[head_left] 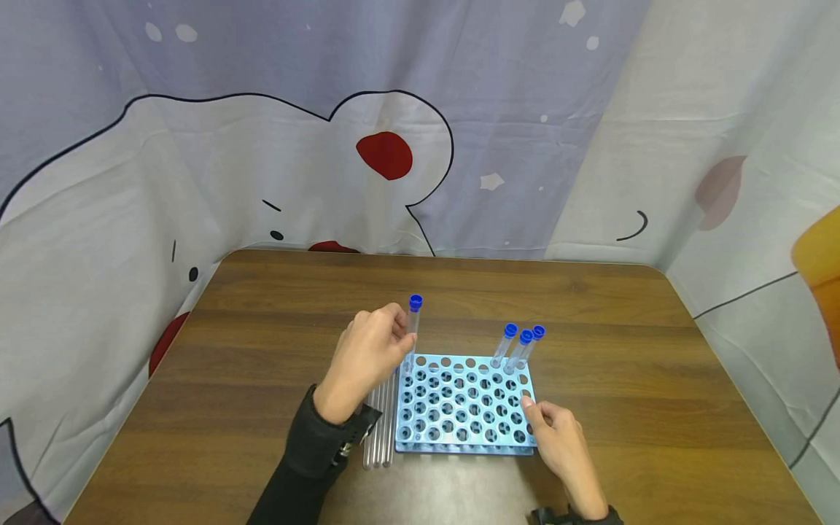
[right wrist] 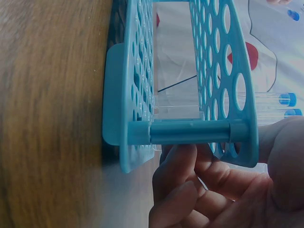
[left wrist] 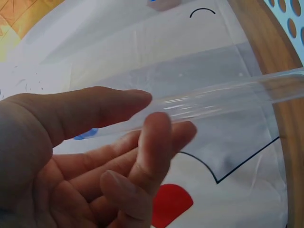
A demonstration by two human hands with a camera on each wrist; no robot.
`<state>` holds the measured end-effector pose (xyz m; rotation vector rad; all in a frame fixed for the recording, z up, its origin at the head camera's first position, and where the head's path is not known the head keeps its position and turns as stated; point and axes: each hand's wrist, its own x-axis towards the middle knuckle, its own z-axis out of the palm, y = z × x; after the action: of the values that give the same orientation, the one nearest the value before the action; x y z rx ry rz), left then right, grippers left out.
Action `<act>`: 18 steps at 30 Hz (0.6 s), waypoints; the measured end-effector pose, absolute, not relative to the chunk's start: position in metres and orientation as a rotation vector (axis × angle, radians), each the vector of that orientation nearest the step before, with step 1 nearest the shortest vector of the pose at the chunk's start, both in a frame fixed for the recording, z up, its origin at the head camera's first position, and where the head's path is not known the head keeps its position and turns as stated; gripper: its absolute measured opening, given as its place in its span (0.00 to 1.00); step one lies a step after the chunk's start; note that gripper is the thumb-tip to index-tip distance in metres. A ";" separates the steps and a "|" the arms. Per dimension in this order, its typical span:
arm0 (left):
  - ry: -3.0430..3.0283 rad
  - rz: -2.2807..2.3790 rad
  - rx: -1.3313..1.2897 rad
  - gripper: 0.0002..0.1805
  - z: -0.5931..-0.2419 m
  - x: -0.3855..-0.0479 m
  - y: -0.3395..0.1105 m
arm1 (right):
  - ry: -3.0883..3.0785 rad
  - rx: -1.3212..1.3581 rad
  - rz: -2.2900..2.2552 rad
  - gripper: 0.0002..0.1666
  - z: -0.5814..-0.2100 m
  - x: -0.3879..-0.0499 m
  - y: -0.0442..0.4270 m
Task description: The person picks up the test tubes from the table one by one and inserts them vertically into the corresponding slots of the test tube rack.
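Note:
A blue test tube rack (head_left: pixel 466 440) lies across the middle of the table. At its back left corner stands a clear tube with a blue cap (head_left: pixel 415 300); my left hand (head_left: pixel 370 350) pinches it between thumb and fingers. The left wrist view shows the clear tube (left wrist: pixel 213 99) beside the fingertips of the left hand (left wrist: pixel 128 147). My right hand (head_left: pixel 561 445) grips the rack's right edge, its thumb on top. From the side, the right hand (right wrist: pixel 223 185) has its fingers under the rack's upper plate (right wrist: pixel 240 71). Three blue-capped tubes (head_left: pixel 510 331) stand at the rack's back right.
Several clear tubes (head_left: pixel 378 437) without visible caps lie side by side along the rack's left side, partly beneath my left wrist. Behind the wooden table (head_left: pixel 590 306) hangs a patterned cloth (head_left: pixel 512 131). Something orange and yellow (head_left: pixel 823 270) shows at the far right edge.

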<state>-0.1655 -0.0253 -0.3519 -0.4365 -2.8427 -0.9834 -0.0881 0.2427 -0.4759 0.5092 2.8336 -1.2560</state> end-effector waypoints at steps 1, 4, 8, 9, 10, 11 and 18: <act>-2.830 -0.981 -0.454 0.07 -0.353 -0.166 -0.024 | 2.833 0.510 -1.260 0.29 -0.476 -0.088 0.243; -2.784 -0.981 -0.504 0.07 -0.355 -0.166 -0.020 | 2.835 0.507 -1.271 0.28 -0.476 -0.088 0.242; -2.718 -0.990 -0.559 0.07 -0.357 -0.166 -0.016 | 2.843 0.506 -1.273 0.28 -0.477 -0.088 0.242; -2.704 -0.994 -0.572 0.07 -0.357 -0.166 -0.015 | 2.843 0.507 -1.273 0.28 -0.477 -0.088 0.242; -2.691 -1.003 -0.584 0.07 -0.358 -0.166 -0.014 | 2.846 0.507 -1.271 0.28 -0.477 -0.088 0.242; -2.676 -1.013 -0.597 0.07 -0.358 -0.166 -0.013 | 2.847 0.509 -1.270 0.28 -0.477 -0.088 0.242; -2.591 -1.028 -0.669 0.07 -0.362 -0.167 -0.005 | 2.833 0.511 -1.273 0.28 -0.475 -0.088 0.242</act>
<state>-0.1674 -0.0054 -0.3617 -0.6690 -2.5906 -1.0279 -0.0878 0.2423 -0.4755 0.5106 2.8327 -1.2735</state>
